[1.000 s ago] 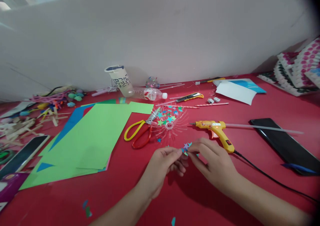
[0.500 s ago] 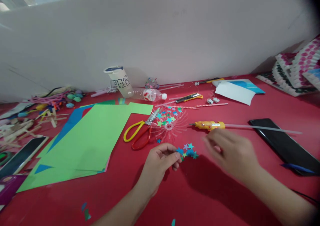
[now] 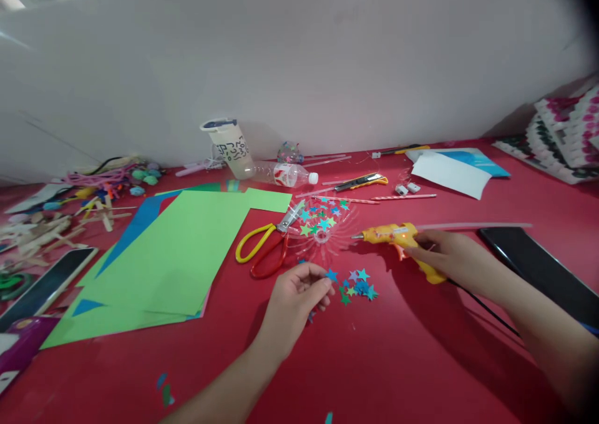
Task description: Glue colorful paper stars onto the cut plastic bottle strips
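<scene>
A blue paper star is pinched between the fingertips of my left hand. Right beside it lies a small pile of blue, green and purple stars on the red table. My right hand grips a yellow hot glue gun by its handle, the nozzle pointing left and a clear glue stick sticking out of its back. Beyond my hands sits a clear plastic piece cut into fringes, with several coloured stars on it. Scissors with yellow and red handles touch its left side.
Green paper sheets cover the left of the table. A plastic bottle, a cup and a utility knife lie or stand at the back. A black phone-like slab is at right, with white paper behind it.
My right hand has closed around the glue gun's handle and raised it from the table. My left hand has drawn slightly away from the pile with a blue star.
</scene>
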Action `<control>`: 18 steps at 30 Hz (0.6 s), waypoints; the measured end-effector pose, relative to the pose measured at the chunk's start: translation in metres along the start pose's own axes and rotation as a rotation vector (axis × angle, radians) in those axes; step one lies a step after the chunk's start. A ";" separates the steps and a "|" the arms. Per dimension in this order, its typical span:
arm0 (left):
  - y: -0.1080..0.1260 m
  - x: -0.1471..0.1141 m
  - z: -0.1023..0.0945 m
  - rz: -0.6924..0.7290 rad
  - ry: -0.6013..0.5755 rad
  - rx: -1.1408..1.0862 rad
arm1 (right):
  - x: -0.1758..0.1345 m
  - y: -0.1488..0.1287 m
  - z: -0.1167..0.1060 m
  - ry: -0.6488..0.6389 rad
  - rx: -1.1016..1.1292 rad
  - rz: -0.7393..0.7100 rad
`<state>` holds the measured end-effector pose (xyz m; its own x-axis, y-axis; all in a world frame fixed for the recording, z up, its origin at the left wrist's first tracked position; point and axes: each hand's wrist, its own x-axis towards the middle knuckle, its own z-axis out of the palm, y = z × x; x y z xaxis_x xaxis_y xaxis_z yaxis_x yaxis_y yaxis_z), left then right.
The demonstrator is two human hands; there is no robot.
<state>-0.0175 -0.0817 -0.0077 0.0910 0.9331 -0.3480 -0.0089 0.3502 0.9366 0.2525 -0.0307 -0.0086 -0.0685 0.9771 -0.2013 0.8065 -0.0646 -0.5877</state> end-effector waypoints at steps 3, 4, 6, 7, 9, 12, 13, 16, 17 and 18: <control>0.000 0.001 -0.001 -0.004 0.004 -0.004 | -0.012 -0.014 -0.009 -0.082 0.215 -0.033; 0.000 0.001 -0.001 -0.003 0.008 -0.011 | -0.017 -0.019 -0.011 -0.100 0.318 -0.036; 0.001 0.000 0.000 -0.005 0.016 -0.028 | -0.027 -0.025 -0.010 -0.193 0.659 0.047; 0.002 -0.002 0.001 -0.005 0.019 -0.035 | -0.032 -0.028 -0.008 -0.261 0.752 0.097; 0.003 -0.005 0.002 -0.001 0.024 -0.042 | -0.040 -0.033 -0.002 -0.385 0.818 0.119; 0.005 -0.008 0.003 0.021 0.046 -0.033 | -0.050 -0.039 0.008 -0.539 0.924 -0.007; 0.006 -0.009 0.003 0.030 0.063 -0.029 | -0.052 -0.041 0.011 -0.523 0.897 -0.009; 0.008 -0.010 0.002 0.076 0.117 -0.024 | -0.061 -0.047 0.020 -0.331 0.709 0.084; 0.009 -0.010 0.002 0.093 0.135 -0.023 | -0.064 -0.050 0.022 -0.262 0.666 0.093; 0.010 -0.010 0.002 0.108 0.149 -0.020 | -0.066 -0.052 0.024 -0.214 0.648 0.067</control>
<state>-0.0164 -0.0877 0.0055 -0.0605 0.9667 -0.2485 -0.0304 0.2471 0.9685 0.2006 -0.0971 0.0168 -0.1986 0.9095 -0.3651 0.3032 -0.2973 -0.9054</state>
